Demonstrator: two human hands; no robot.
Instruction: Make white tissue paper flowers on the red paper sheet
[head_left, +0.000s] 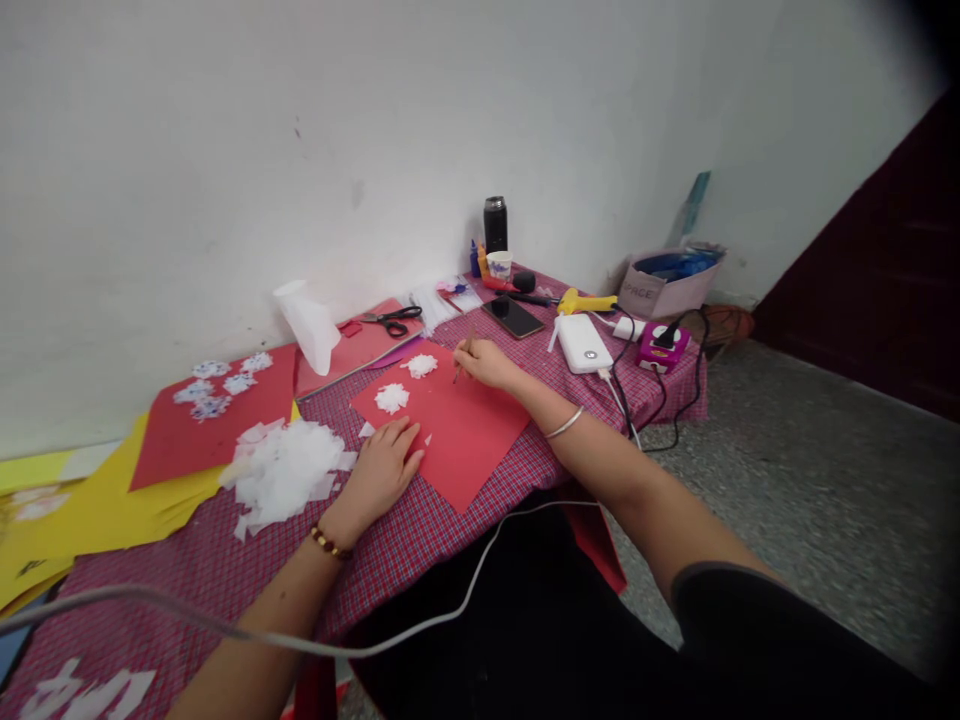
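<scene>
My right hand (484, 362) is closed round a thin brown stick (457, 374), pencil-like, with its tip pointing down at a red paper sheet (466, 440). Whether the tip touches the sheet I cannot tell. My left hand (386, 465) lies with fingers stretched out at the sheet's left edge. Two round white tissue-paper flowers, a nearer one (391, 398) and a farther one (421, 365), sit on the sheet's left part. Beside my left hand is a heap of white paper pieces (289, 475).
Another red sheet (176, 430) bears several blue-and-white flowers, over yellow paper (112, 510). Scissors (394, 320), a phone (514, 317), a power bank (583, 345), a glue gun (585, 303) and a black bottle (495, 225) stand or lie farther back. A white cable (480, 590) crosses in front.
</scene>
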